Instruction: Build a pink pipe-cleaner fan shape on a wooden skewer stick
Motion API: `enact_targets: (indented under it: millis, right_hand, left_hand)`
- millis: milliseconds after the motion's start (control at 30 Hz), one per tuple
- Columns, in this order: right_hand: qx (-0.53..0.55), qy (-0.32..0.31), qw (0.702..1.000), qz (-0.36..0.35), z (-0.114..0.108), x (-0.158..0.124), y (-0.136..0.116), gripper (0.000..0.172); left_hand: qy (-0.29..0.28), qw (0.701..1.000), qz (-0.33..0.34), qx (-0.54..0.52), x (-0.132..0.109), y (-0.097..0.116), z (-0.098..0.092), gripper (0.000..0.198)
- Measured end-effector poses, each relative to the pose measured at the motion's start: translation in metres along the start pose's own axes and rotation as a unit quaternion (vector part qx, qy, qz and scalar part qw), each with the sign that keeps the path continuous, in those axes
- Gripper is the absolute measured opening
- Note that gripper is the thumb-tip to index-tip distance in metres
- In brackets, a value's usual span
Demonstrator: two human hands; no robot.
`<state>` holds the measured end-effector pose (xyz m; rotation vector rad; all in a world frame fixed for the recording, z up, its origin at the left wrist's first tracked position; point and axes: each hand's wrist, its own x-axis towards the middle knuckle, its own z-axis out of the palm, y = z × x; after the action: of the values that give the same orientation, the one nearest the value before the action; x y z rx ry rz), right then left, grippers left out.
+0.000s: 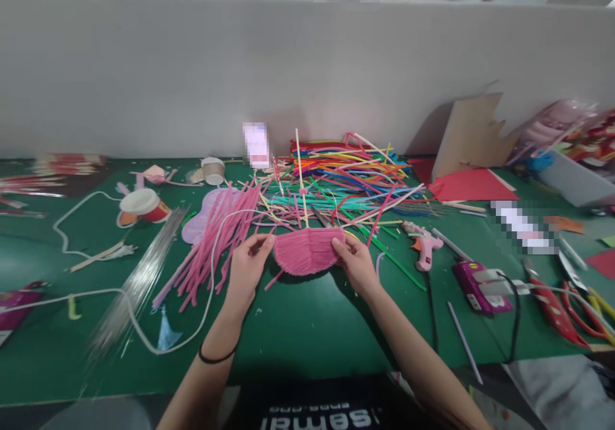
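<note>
A pink half-round piece (307,256) made of pipe cleaners laid side by side is held up over the table, its curved edge toward me. My left hand (248,264) pinches its left corner between thumb and fingers. On the opposite corner my right hand (354,260) is closed, thumb in front and fingers behind. A cream pipe cleaner (301,167) sticks up from the middle of its straight edge, with a small pink knot partway along. One pink end pokes out at the lower left. Beyond my left hand lies a bunch of loose pink pipe cleaners (211,241).
Multicoloured pipe cleaners (350,167) are heaped along the back. A pink glue gun (423,245), a purple power strip (480,289) and red-handled scissors (583,308) lie at right. At left are a paper cup (156,211), thin wires (144,276) and a white cable (211,289).
</note>
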<state>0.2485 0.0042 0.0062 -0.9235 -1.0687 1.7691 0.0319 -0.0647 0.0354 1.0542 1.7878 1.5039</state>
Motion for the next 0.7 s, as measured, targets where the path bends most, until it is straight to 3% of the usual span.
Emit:
enact_targets:
  millis: [433,600,700]
  right_hand:
    - [0.059,0.033,0.997,-0.031,0.005,0.002,0.013,0.042]
    - [0.112,-0.021,0.993,0.011,0.013,-0.007,0.010,0.044]
    - [0.089,-0.064,0.993,0.041,0.019,-0.015,0.015,0.051]
  left_hand:
    - [-0.005,0.999,-0.037,-0.035,-0.010,-0.011,0.006,0.031]
    - [0.015,0.995,-0.063,-0.070,-0.008,-0.013,0.007,0.032]
    - [0.012,0.994,-0.063,-0.084,-0.004,-0.009,0.011,0.032]
